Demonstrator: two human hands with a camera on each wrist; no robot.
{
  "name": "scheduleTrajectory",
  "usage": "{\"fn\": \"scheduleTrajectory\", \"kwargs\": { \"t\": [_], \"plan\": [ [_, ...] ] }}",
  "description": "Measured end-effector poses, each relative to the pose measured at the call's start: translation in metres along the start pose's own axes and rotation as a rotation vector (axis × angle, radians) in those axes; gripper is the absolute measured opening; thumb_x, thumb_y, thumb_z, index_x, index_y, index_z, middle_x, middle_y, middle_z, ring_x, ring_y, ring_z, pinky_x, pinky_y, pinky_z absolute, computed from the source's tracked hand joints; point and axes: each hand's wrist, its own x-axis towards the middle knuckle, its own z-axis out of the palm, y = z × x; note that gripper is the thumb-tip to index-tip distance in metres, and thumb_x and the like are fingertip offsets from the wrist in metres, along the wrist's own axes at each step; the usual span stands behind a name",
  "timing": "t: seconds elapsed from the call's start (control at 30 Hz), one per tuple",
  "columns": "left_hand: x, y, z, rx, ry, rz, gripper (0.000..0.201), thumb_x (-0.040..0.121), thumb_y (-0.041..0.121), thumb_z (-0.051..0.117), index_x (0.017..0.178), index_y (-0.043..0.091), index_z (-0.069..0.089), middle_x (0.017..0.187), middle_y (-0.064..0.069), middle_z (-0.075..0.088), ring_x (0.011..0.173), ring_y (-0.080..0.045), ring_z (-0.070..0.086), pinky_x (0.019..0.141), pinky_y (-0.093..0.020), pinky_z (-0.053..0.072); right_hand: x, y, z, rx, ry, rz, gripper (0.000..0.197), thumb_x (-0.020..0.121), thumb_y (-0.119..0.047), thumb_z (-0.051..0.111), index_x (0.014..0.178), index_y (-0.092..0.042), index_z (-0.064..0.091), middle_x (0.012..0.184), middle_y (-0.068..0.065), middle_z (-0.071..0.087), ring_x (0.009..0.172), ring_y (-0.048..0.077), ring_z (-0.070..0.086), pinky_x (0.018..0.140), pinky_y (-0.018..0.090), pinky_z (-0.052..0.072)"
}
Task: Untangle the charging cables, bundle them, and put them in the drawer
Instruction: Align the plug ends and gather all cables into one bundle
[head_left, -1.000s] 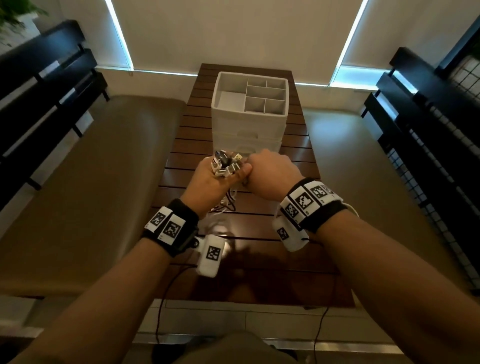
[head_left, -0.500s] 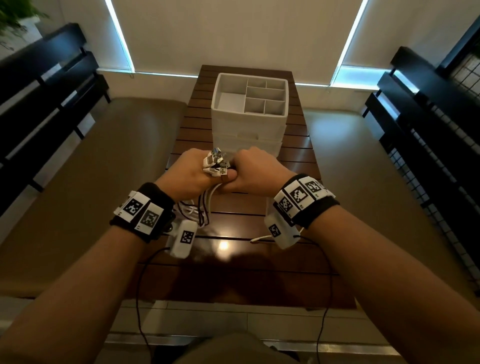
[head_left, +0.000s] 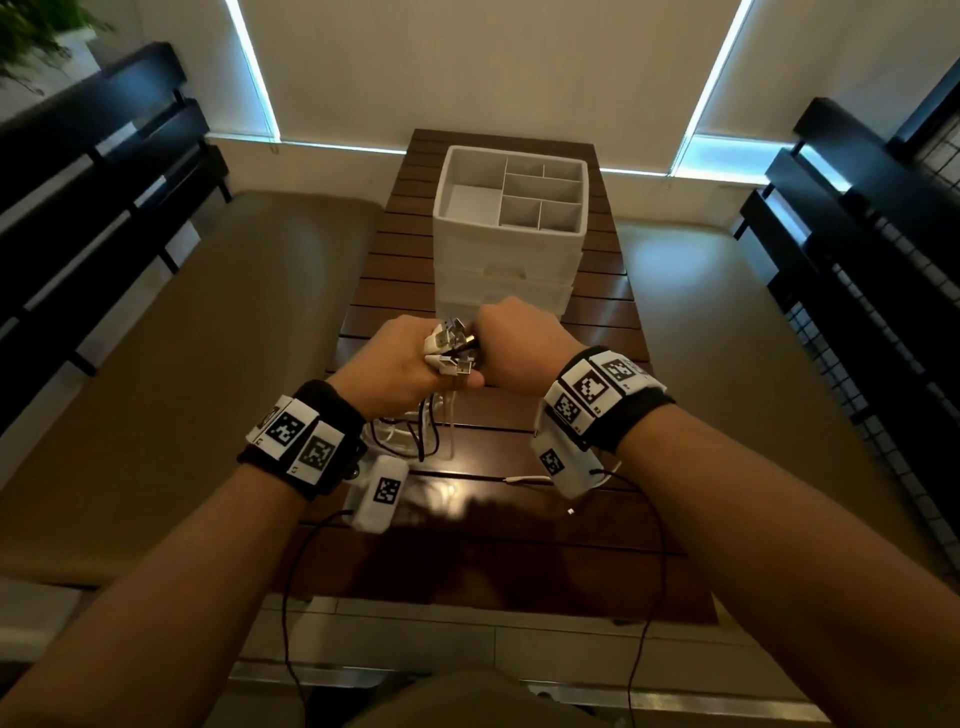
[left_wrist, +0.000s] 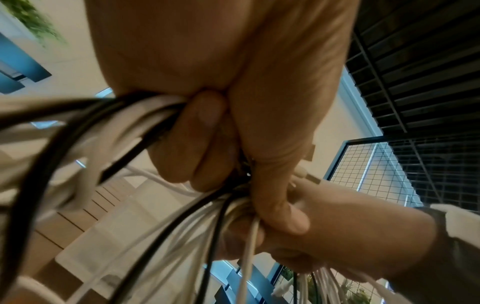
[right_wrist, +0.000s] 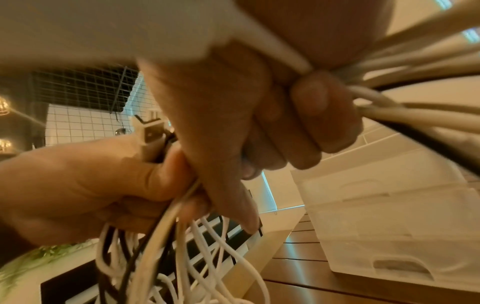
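Note:
Both hands meet over the wooden table (head_left: 597, 312) and grip one bundle of white and black charging cables. Their plug ends (head_left: 452, 345) stick up between my left hand (head_left: 400, 358) and right hand (head_left: 519, 343). Loops of cable (head_left: 415, 436) hang under the left hand down to the table. In the left wrist view my left hand (left_wrist: 221, 115) is curled round the cables (left_wrist: 155, 226), with the right hand (left_wrist: 337, 236) beside it. In the right wrist view the right hand (right_wrist: 246, 123) clasps the strands (right_wrist: 194, 257) next to the left hand (right_wrist: 78, 185). The white drawer unit (head_left: 509, 249) stands just beyond, drawers closed.
The drawer unit (right_wrist: 389, 226) has a divided open tray on top and recessed handles on its fronts. A thin cable with a pale tip (head_left: 522, 480) lies on the table under my right wrist. Padded benches flank the table, with dark slatted backs and a wire grid on the right.
Both hands have kept their grip on the bundle in nearly the same spot. My left forearm has swung outward to the left, and the hanging loops have shifted under the hands.

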Motion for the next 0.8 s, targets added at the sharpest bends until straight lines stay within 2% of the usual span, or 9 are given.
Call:
{"fn": "scheduleTrajectory", "kwargs": {
  "t": [0.07, 0.17, 0.27, 0.33, 0.4, 0.47, 0.53, 0.63, 0.8],
  "plan": [
    [0.0, 0.001, -0.004, -0.021, 0.023, 0.016, 0.024, 0.088, 0.023, 0.085, 0.095, 0.003, 0.073, 0.09, -0.011, 0.077, 0.085, -0.028, 0.073, 0.079, -0.045, 0.06, -0.002, 0.0, 0.0, 0.053, 0.026, -0.022, 0.017, 0.093, -0.031, 0.065, 0.094, -0.017, 0.074, 0.075, 0.002, 0.065, 0.073, 0.027, 0.065, 0.063, 0.036, 0.05],
    [-0.002, 0.008, -0.012, -0.055, 0.051, 0.039, 0.026, 0.09, 0.026, 0.081, 0.1, 0.003, 0.075, 0.093, -0.01, 0.077, 0.086, -0.025, 0.075, 0.078, -0.041, 0.06, -0.008, 0.003, 0.005, 0.161, 0.107, -0.049, 0.016, 0.088, -0.04, 0.07, 0.092, -0.025, 0.075, 0.073, 0.0, 0.069, 0.067, 0.023, 0.064, 0.061, 0.034, 0.052],
    [-0.006, 0.015, -0.017, -0.041, 0.075, 0.066, 0.028, 0.09, 0.031, 0.08, 0.095, 0.003, 0.074, 0.084, -0.008, 0.074, 0.074, -0.016, 0.069, 0.07, -0.031, 0.055, -0.01, 0.013, 0.01, 0.261, 0.154, -0.039, 0.021, 0.089, -0.037, 0.073, 0.071, -0.03, 0.064, 0.065, -0.006, 0.064, 0.06, 0.014, 0.06, 0.057, 0.033, 0.051],
    [-0.009, 0.012, -0.02, -0.041, 0.094, 0.052, 0.024, 0.093, 0.026, 0.08, 0.09, 0.003, 0.073, 0.08, -0.01, 0.071, 0.069, -0.017, 0.067, 0.064, -0.029, 0.053, -0.017, 0.029, 0.013, 0.3, 0.136, -0.026, 0.021, 0.092, -0.037, 0.073, 0.074, -0.03, 0.065, 0.066, -0.007, 0.063, 0.06, 0.013, 0.059, 0.058, 0.031, 0.046],
    [-0.013, 0.008, -0.022, -0.054, 0.102, 0.031, 0.02, 0.095, 0.018, 0.077, 0.086, 0.001, 0.071, 0.075, -0.005, 0.067, 0.064, -0.004, 0.063, 0.061, -0.018, 0.049, -0.032, 0.049, 0.02, 0.293, 0.074, 0.038, 0.025, 0.095, -0.046, 0.07, 0.087, -0.022, 0.074, 0.07, -0.004, 0.066, 0.062, 0.013, 0.061, 0.06, 0.031, 0.047],
    [-0.018, 0.006, -0.021, -0.055, 0.094, 0.004, 0.019, 0.096, 0.013, 0.075, 0.081, 0.003, 0.069, 0.071, 0.003, 0.063, 0.06, 0.0, 0.06, 0.059, -0.01, 0.046, -0.045, 0.067, 0.03, 0.31, 0.004, 0.144, 0.034, 0.096, -0.054, 0.065, 0.076, -0.027, 0.07, 0.062, -0.004, 0.061, 0.056, 0.012, 0.056, 0.055, 0.029, 0.043],
    [-0.02, 0.004, -0.014, -0.077, 0.099, -0.033, 0.02, 0.095, 0.01, 0.074, 0.077, 0.006, 0.067, 0.064, 0.009, 0.061, 0.056, 0.001, 0.059, 0.055, -0.009, 0.045, -0.05, 0.076, 0.035, 0.238, -0.016, 0.176, 0.044, 0.1, -0.048, 0.062, 0.06, -0.03, 0.056, 0.058, -0.004, 0.055, 0.056, 0.016, 0.052, 0.052, 0.03, 0.034],
    [-0.016, 0.005, 0.0, -0.082, 0.079, -0.04, 0.02, 0.095, 0.011, 0.075, 0.081, -0.001, 0.067, 0.069, 0.002, 0.062, 0.058, 0.001, 0.06, 0.057, -0.01, 0.046, -0.059, 0.085, 0.029, 0.163, 0.006, 0.225, 0.042, 0.099, -0.031, 0.057, 0.058, -0.027, 0.051, 0.061, -0.001, 0.054, 0.06, 0.022, 0.053, 0.056, 0.031, 0.036],
    [-0.004, 0.012, 0.016, -0.109, 0.052, -0.002, 0.023, 0.094, 0.016, 0.077, 0.085, -0.003, 0.067, 0.073, -0.006, 0.063, 0.064, -0.003, 0.059, 0.062, -0.015, 0.047, -0.083, 0.104, 0.031, 0.091, 0.077, 0.302, 0.043, 0.099, -0.035, 0.057, 0.059, -0.029, 0.045, 0.06, -0.005, 0.05, 0.057, 0.018, 0.048, 0.057, 0.031, 0.035]
  ]
}}
